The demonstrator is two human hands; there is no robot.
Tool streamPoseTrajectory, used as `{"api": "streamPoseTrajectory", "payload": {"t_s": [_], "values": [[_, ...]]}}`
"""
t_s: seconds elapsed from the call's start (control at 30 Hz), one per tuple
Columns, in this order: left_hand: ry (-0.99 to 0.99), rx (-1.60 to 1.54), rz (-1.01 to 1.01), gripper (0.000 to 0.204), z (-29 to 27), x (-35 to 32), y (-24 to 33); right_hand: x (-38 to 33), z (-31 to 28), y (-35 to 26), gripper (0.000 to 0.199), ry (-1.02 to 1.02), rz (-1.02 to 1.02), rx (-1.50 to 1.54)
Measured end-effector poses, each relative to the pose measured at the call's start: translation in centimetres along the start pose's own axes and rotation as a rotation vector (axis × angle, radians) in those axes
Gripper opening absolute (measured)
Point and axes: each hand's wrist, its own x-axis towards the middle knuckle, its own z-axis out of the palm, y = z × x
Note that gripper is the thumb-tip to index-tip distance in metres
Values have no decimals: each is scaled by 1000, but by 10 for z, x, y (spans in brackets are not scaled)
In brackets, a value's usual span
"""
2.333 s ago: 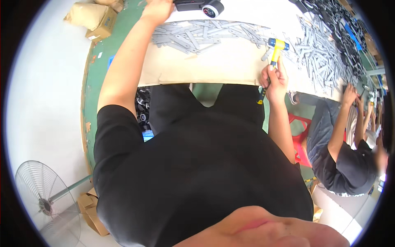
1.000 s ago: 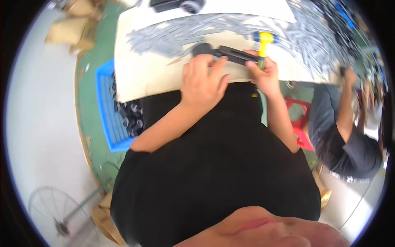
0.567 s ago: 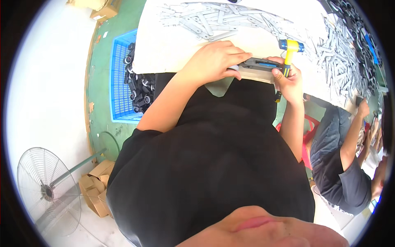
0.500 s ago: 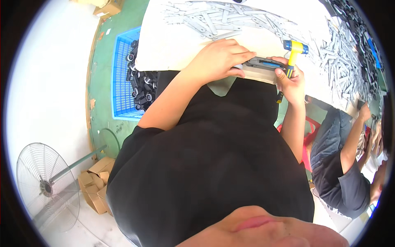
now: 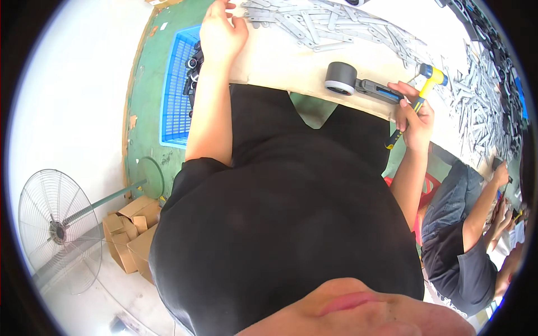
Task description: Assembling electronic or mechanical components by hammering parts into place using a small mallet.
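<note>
Table [image 5: 274, 64]: pale top, in front of the person. Grey strips [image 5: 330, 28]: loose heap, far side, beyond the work. Second heap of grey strips [image 5: 476, 101]: right side, black parts [image 5: 476, 28] beyond. Blue crate [image 5: 172, 106]: on the left, beside the table, holding black pieces. Pedestal fan [image 5: 58, 231] and open cardboard boxes [image 5: 131, 238]: near left. Co-worker [image 5: 471, 252]: seated on the right.

Black part [image 5: 370, 88]: one, cylindrical head to the left, slim body with blue inlay running right to the right hand; well apart from the left hand.

Right hand [image 5: 416, 126]: fingers closed around the handle of a yellow-and-blue hammer [image 5: 429, 89], head uppermost; the black part's right end also between thumb and fingers. Left hand [image 5: 223, 35]: far left, just beside the far heap, partly open, thumb apart; contact with the strips cannot be told.
</note>
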Motion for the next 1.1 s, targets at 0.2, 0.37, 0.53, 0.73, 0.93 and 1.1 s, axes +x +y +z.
{"api": "streamPoseTrajectory", "payload": {"t_s": [0.2, 0.37, 0.53, 0.73, 0.93, 1.1], "values": [[15, 141, 345, 34, 22, 2, -82, 2, 6, 5, 35, 9, -74, 34], [-32, 61, 321, 27, 25, -7, -64, -1, -1, 11, 32, 29, -78, 18], [-49, -130, 111, 26, 31, -11, -80, -1, 2, 16, 22, 166, -194, 32], [146, 22, 397, 52, 25, -7, -68, 2, 6, 10, 27, 273, -98, -42], [122, -25, 206, 23, 33, -9, -73, 5, 14, 5, 31, 331, -38, -63], [87, -83, 248, 28, 37, -2, -84, 8, 18, 1, 32, 337, -21, -65]]}}
